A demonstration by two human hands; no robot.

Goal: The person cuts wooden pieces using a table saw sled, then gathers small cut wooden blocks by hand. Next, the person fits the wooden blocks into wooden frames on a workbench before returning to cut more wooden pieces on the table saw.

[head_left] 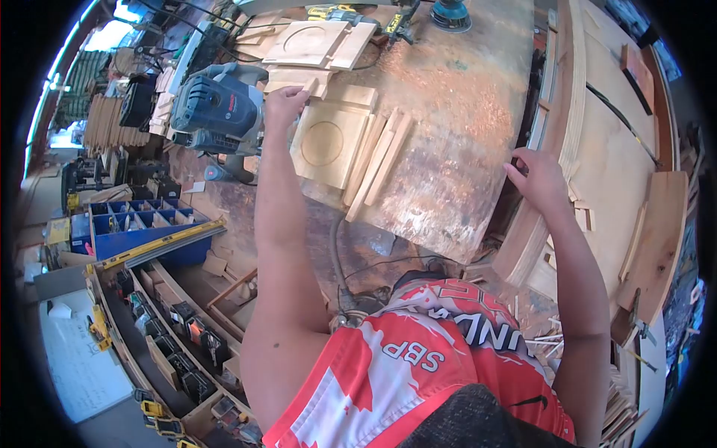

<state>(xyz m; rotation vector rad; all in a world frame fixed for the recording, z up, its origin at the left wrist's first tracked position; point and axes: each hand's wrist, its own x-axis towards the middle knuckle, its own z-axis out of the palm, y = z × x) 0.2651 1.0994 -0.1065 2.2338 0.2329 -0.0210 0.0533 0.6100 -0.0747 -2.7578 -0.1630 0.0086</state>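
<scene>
My left hand (284, 106) reaches over the bench with its fingers closed at the end of a small pale wooden strip (314, 85). Just below it lies a square wooden panel (312, 164) with a circle marked on it, and several loose wooden strips (388, 158) rest along its right side. Above the hand, another panel with a circle (305, 45) lies on wooden pieces. At the bench's right edge is my right hand (541, 179), its fingers curled and pinched together. Whatever those fingers hold, if anything, is too small to make out.
A blue Bosch power tool (216, 108) stands left of my left arm. Wood shavings (463, 89) cover part of the workbench (441, 201). A yellow-black drill (340, 15) and a blue sander (451, 15) sit at the back. A blue divided bin (142, 228) stands left.
</scene>
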